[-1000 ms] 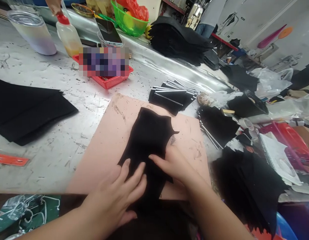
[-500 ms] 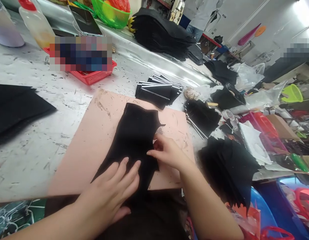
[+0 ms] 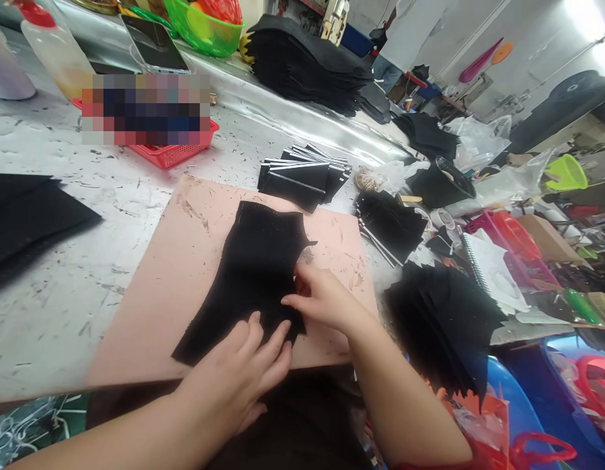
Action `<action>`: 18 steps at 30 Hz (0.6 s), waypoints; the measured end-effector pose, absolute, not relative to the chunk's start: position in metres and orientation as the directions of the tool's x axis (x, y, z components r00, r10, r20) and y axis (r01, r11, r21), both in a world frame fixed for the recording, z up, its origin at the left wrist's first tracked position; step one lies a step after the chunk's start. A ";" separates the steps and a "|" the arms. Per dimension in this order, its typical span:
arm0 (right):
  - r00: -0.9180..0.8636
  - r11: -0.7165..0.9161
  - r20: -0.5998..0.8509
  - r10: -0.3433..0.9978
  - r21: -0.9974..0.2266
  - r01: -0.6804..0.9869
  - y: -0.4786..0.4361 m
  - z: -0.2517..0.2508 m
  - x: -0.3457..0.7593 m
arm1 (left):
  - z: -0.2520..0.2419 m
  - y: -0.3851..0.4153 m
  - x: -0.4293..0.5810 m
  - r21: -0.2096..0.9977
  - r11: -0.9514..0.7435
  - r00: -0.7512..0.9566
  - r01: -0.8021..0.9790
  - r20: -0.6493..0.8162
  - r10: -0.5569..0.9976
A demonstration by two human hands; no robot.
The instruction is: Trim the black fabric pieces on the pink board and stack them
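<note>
- The left forearm [image 3: 150,418] enters from the lower left and slants up toward the middle, bare.
- The left hand [image 3: 256,365] lies palm down, its fingers [image 3: 277,336] slightly spread and gently bent, the thumb [image 3: 256,412] set apart below them.
- The right forearm [image 3: 400,385], also bare, rises leftward from the lower right.
- The right hand [image 3: 319,295] is turned inward, thumb pointing left, index finger curled above it, other fingers mostly hidden.
- The hands are near each other, apart.

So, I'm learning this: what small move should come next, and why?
Perhaps smooth the black cloth along its right edge: the right hand is curled at that edge, while the left hand lies over the lower part and could steady it.
</note>
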State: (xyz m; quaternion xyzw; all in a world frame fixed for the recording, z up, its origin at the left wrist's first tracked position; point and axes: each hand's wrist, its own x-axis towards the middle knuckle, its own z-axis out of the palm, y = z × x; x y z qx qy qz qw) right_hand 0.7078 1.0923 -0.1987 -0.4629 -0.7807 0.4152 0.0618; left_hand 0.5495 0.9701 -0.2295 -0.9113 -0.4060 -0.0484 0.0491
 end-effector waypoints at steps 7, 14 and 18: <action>-0.551 0.226 -0.299 0.779 -0.686 0.692 1.091 -0.194 0.706 | -0.226 0.977 0.555 0.038 -0.690 0.687 0.723 0.067 0.724; -0.569 0.221 -0.295 0.767 -0.711 0.667 1.095 -0.194 0.707 | -0.233 0.978 0.561 -0.032 -0.716 0.714 0.698 0.114 0.691; -0.534 0.055 -0.287 0.796 -0.843 0.535 1.099 -0.190 0.700 | -0.234 0.973 0.567 -0.062 -0.738 0.738 0.672 0.131 0.662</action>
